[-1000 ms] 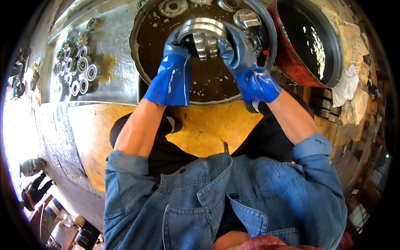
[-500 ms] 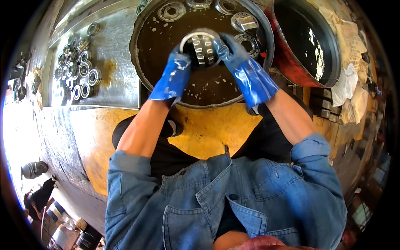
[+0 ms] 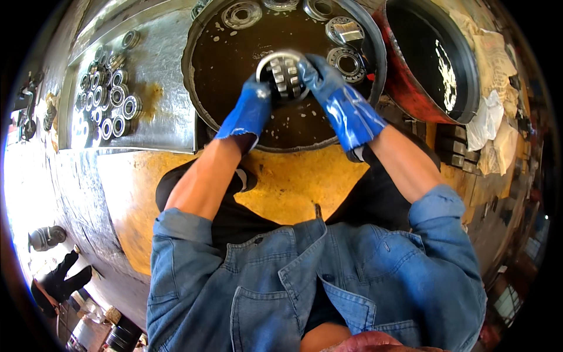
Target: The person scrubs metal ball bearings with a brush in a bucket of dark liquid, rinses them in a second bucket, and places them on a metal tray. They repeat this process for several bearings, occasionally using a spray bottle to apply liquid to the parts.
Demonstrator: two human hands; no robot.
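Observation:
Both my hands wear blue rubber gloves and hold a large roller bearing [image 3: 285, 77] above a round metal basin [image 3: 189, 70] of dark liquid. The bearing is tilted, so its ring and shiny rollers show. My left hand [image 3: 255, 97] grips its left side; the fingertips are partly hidden. My right hand [image 3: 321, 76] is closed round its upper right edge. In the basin, near the far rim, lie several more bearings, among them a wide ring bearing [image 3: 241, 15] and another bearing [image 3: 347, 64] at the right. A flat brush [image 3: 352, 34] with pale bristles rests there too.
To the left, a metal tray [image 3: 170, 120] carries several small bearings [image 3: 118, 95]. A red drum [image 3: 404, 88] of dark liquid stands to the right, beside a plastic bag [image 3: 485, 120] and dark metal blocks [image 3: 453, 146]. Dark trouser legs [image 3: 61, 278] show at the lower left.
The bearing has tilted and come slightly nearer to me, with both hands still on it. At the lower left, the dark legs have shifted and spread apart.

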